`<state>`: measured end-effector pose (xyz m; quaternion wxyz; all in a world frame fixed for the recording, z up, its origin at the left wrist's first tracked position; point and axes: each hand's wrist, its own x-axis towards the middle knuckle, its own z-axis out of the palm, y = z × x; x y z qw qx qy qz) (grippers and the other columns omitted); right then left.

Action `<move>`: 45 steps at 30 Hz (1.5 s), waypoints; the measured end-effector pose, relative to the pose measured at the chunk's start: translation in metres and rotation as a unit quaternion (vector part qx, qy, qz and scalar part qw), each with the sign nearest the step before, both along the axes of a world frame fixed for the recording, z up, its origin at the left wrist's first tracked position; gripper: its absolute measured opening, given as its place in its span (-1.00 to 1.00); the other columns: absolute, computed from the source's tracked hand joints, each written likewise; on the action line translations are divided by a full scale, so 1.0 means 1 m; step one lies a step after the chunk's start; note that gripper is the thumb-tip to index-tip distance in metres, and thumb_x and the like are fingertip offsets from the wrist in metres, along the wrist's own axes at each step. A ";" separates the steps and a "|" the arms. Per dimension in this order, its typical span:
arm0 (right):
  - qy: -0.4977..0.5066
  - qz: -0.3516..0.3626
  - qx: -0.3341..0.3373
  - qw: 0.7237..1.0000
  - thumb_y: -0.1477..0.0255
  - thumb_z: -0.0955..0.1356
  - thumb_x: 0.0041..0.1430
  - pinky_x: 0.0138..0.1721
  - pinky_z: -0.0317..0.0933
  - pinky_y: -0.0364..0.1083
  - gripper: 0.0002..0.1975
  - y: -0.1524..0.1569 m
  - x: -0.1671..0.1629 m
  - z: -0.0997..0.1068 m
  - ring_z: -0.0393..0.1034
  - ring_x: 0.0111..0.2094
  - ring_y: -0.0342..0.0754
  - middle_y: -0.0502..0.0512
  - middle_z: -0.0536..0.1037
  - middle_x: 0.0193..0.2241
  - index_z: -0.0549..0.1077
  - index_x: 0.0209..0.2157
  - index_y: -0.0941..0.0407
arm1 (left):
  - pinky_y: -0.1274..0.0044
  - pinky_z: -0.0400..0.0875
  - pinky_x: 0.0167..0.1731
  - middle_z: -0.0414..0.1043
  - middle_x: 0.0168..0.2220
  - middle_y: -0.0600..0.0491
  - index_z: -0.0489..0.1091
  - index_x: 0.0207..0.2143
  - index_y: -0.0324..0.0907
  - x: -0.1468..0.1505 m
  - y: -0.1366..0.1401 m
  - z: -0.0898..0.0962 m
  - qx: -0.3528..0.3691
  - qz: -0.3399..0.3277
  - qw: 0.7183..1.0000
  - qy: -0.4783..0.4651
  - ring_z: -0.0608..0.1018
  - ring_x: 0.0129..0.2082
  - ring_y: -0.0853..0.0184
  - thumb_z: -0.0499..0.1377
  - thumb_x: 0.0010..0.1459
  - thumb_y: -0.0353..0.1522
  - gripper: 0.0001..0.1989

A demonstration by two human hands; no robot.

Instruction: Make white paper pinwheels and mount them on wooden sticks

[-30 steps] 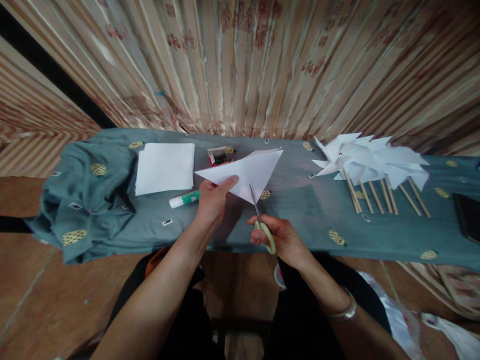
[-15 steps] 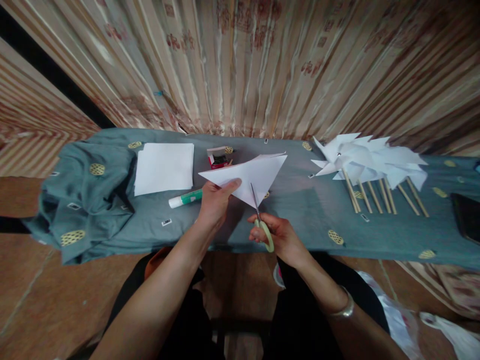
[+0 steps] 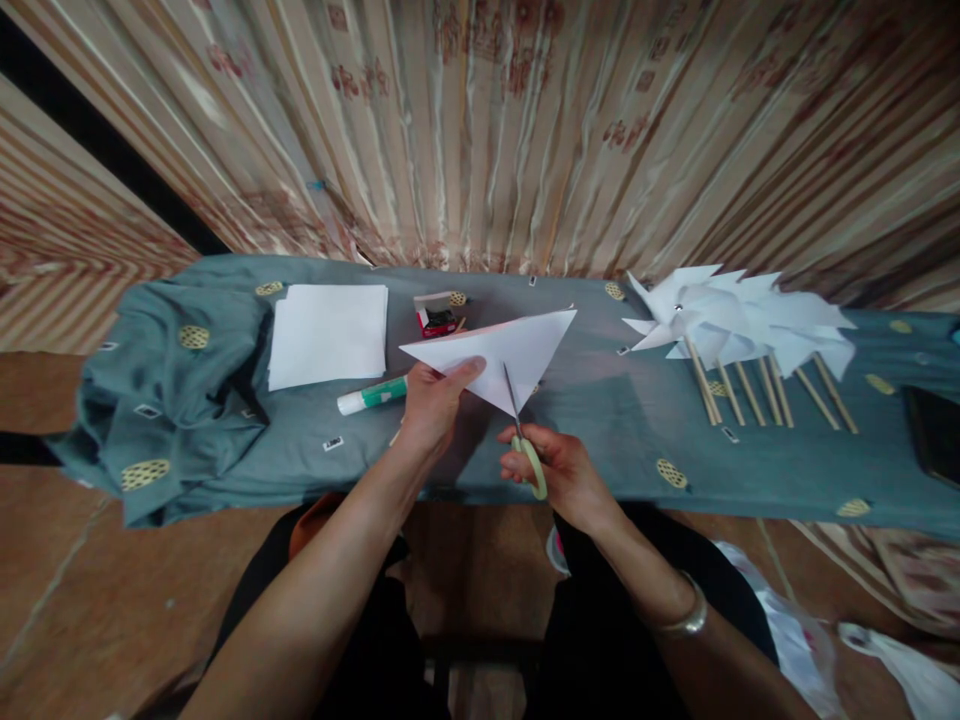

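My left hand (image 3: pixel 439 400) pinches a white sheet of paper (image 3: pixel 536 345) folded into a triangle, thumb on top near its lower left edge. In my right hand (image 3: pixel 551 465) are scissors (image 3: pixel 534 465) with pale green handles, fingers through the loops. The scissor blades point up and lie against the paper at its lower corner, along the middle. Under my left hand a green and white glue stick (image 3: pixel 373 396) lies on the cloth, one end hidden. Just behind the paper sits a small open red box (image 3: pixel 436 318) with dark contents.
A stack of white paper (image 3: pixel 328 337) lies at the left, beside bunched grey cloth (image 3: pixel 180 390). Several white paper pinwheels (image 3: pixel 739 315) on wooden sticks (image 3: pixel 772 392) overlap at the right. A dark phone-like object (image 3: pixel 934 430) rests at the far right. A curtain (image 3: pixel 480 130) hangs behind.
The folded paper, both hands and the scissors have shifted very slightly to the right. The scissors remain at the paper's lower corner. Other things have stayed in place.
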<state>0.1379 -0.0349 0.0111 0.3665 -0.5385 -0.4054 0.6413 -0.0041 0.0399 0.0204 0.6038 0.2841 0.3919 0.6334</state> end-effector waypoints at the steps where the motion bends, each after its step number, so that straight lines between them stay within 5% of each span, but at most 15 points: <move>1: 0.002 -0.002 0.000 1.000 0.18 0.53 -0.23 -0.51 0.19 -0.16 -0.57 0.000 -0.001 0.000 0.33 -0.59 -0.19 -0.08 0.48 -0.62 0.46 -0.34 0.13 | 0.47 0.39 -0.12 0.59 -0.39 0.07 0.53 -0.36 -0.23 0.000 0.000 0.000 0.001 0.000 1.000 -0.001 0.56 -0.31 0.35 0.39 -0.24 -0.45 -0.72; 10: -0.015 0.003 0.015 1.000 0.15 0.52 -0.22 -0.53 0.19 -0.17 -0.49 0.003 0.001 0.003 0.37 -0.55 -0.15 -0.05 0.51 -0.60 0.44 -0.25 0.12 | 0.51 0.39 -0.19 0.59 -0.37 0.07 0.53 -0.32 -0.22 0.003 -0.005 0.001 -0.012 -0.018 1.000 -0.004 0.56 -0.34 0.37 0.39 -0.25 -0.45 -0.67; 22: -0.003 -0.023 -0.017 1.000 0.10 0.54 -0.36 -0.55 0.15 -0.18 -0.46 0.007 -0.002 0.014 0.29 -0.64 -0.20 -0.08 0.48 -0.70 0.40 -0.37 0.13 | 0.52 0.40 -0.26 0.59 -0.39 0.07 0.52 -0.40 -0.24 0.006 -0.009 0.001 -0.042 -0.026 0.998 -0.026 0.55 -0.40 0.39 0.42 -0.29 -0.45 -0.71; 45: 0.000 0.013 0.025 1.000 0.11 0.49 -0.18 -0.54 0.20 -0.17 -0.58 0.004 0.003 0.013 0.32 -0.61 -0.18 -0.06 0.50 -0.63 0.41 -0.37 0.11 | 0.56 0.44 -0.37 0.60 -0.43 0.06 0.57 -0.41 -0.24 -0.011 0.007 0.006 -0.024 0.021 0.999 0.010 0.55 -0.48 0.40 0.44 -0.27 -0.39 -0.73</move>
